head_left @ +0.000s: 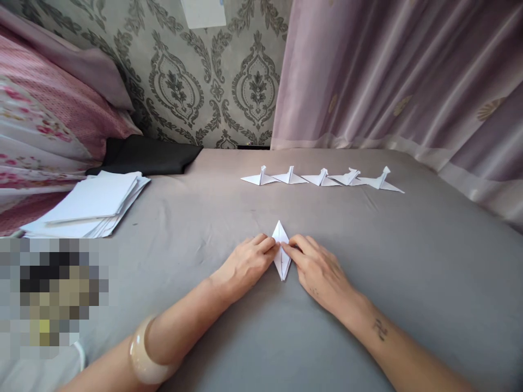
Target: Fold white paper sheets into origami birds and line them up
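Observation:
A small white folded paper, a narrow diamond shape, lies flat on the grey sheet in front of me. My left hand presses its left edge with the fingertips together. My right hand presses the right edge the same way. Both hands rest on the sheet, their fingers meeting over the middle of the paper. A pale bangle sits on my left wrist.
Several finished white paper birds stand in a row farther back on the grey sheet. A stack of white sheets lies at the left. Behind it are a black cloth and pink pillows. A curtain hangs at the right.

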`<action>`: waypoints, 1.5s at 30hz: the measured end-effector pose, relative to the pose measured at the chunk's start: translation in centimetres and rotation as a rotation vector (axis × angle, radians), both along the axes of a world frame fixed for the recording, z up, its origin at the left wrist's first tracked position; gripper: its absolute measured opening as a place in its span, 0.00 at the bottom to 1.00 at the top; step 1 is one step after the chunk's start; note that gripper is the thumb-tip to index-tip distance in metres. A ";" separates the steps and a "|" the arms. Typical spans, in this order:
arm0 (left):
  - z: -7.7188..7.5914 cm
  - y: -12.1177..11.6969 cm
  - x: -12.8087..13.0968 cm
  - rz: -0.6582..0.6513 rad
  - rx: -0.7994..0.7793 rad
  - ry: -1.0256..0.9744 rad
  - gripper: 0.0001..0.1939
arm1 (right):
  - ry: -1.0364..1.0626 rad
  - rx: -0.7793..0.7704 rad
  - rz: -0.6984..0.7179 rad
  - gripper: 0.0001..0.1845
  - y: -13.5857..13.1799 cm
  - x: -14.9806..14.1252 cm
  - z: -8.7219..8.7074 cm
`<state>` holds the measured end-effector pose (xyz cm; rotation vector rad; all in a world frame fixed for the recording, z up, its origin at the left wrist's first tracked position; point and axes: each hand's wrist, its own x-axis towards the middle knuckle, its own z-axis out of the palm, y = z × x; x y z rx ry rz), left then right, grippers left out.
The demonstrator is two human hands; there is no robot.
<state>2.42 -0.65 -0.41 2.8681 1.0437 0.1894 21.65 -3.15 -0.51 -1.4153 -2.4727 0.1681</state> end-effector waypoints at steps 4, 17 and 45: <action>0.0 -0.3 -0.5 0.052 -0.015 -0.055 0.16 | -0.028 0.041 -0.010 0.21 -0.3 0.5 0.0; -0.6 0.4 -1.2 0.104 -0.156 -0.317 0.19 | -0.047 0.018 -0.041 0.20 -0.5 0.9 0.5; 0.9 0.3 2.3 0.415 -0.973 -1.381 0.20 | 1.249 -0.550 -0.297 0.25 0.0 0.8 1.6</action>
